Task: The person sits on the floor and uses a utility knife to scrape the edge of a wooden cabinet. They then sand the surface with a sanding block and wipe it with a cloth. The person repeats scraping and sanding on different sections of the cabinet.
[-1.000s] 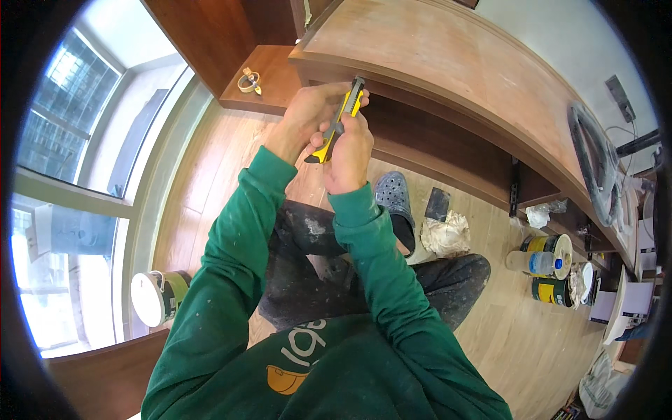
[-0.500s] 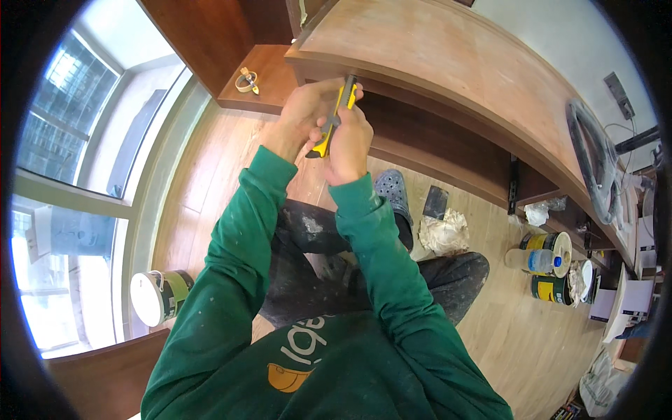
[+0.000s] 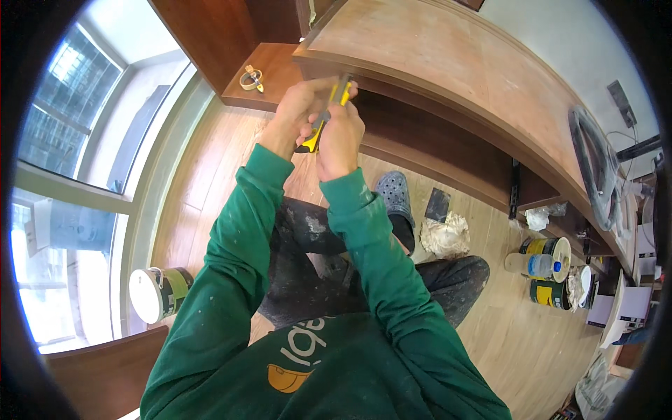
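Note:
A yellow-and-black utility knife (image 3: 312, 140) slants between my two hands, its upper end close to the corner of the wooden cabinet (image 3: 420, 35). My right hand (image 3: 341, 136) is closed around the knife's body, thumb along it. From the other side, my left hand (image 3: 297, 112) has its fingers curled against the knife, some reaching behind its upper end. Part of the knife's middle is hidden by my fingers, and I cannot make out the blade.
On a low brown shelf (image 3: 262, 66) lies a tape roll (image 3: 250, 79) with a brush. Beside my shoe (image 3: 394, 192) are a dark flat pad (image 3: 437, 204) and crumpled cloth (image 3: 445, 236). Paint buckets (image 3: 553, 248) and a bottle (image 3: 542, 265) stand right; another bucket (image 3: 150, 295) is left.
Both hands have shifted slightly left with the utility knife still between them. The view has shifted a little too.

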{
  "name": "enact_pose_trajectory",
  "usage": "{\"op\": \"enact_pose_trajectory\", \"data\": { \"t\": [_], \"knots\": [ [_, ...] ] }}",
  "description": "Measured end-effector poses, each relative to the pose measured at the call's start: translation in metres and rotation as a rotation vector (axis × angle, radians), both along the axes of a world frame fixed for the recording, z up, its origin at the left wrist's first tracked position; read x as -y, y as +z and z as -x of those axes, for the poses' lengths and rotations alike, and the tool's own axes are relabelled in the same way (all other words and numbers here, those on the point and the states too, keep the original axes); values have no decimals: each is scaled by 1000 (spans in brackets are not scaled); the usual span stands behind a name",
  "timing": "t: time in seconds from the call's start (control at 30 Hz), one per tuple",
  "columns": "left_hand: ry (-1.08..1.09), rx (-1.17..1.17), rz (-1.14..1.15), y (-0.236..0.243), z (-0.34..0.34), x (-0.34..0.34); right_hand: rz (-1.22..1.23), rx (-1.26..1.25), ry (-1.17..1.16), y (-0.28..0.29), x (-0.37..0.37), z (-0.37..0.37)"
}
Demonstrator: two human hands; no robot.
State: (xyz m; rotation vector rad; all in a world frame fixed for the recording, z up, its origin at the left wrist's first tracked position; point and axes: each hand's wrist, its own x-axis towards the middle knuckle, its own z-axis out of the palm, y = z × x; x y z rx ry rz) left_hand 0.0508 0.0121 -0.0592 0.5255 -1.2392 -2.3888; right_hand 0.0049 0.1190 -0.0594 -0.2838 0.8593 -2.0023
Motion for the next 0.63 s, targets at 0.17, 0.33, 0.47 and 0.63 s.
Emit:
{"op": "enact_pose_trajectory", "data": {
  "t": [0.17,0.33,0.47,0.63],
  "knots": [
    [199,62,-154,6,8,-18,-66,-14,24,-2,-4,-7],
    [47,33,-14,-6,13,-14,-42,23,-36,-2,-18,-1],
    [-22,28,31,2,12,-9,-35,42,-36,3,-19,1],
    [67,64,10,2,3,-5,15,41,6,1,-6,-7]
  ]
}}
